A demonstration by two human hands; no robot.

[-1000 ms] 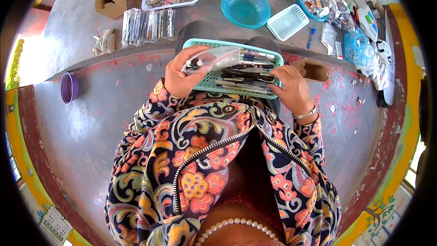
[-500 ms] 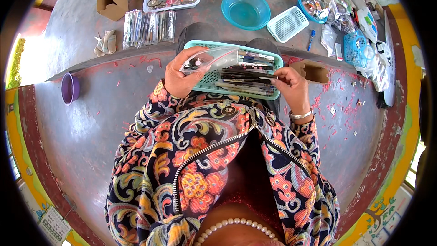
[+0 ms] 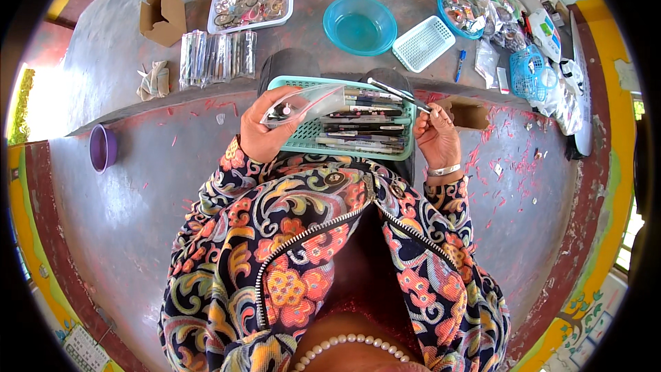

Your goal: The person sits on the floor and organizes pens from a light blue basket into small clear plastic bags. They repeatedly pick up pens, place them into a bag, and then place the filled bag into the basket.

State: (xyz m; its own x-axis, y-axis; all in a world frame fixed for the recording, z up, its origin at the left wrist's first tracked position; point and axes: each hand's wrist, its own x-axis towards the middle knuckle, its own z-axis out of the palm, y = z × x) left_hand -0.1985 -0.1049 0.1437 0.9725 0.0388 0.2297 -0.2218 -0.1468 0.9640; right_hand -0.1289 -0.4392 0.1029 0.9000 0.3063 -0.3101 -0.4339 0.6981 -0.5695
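A mint-green mesh basket rests across my lap with several pens lying in rows inside it. My left hand is closed on a clear zip bag with a red seal line, held over the basket's left part. Something small, dark and white shows in the bag near my fingers; its kind is unclear. Above the basket's right end, my right hand pinches one end of a dark pen with a white tip. The pen slants up and left, clear of the other pens.
On the raised ledge ahead lie bagged pens, a white tray of rings, a teal basin, a white mesh basket and a blue marker. Cardboard boxes, a blue basket and a purple tub stand around.
My right hand has lifted a pen out of the basket and tilted it upward. My left hand still holds the clear bag. The whole view has shifted slightly.
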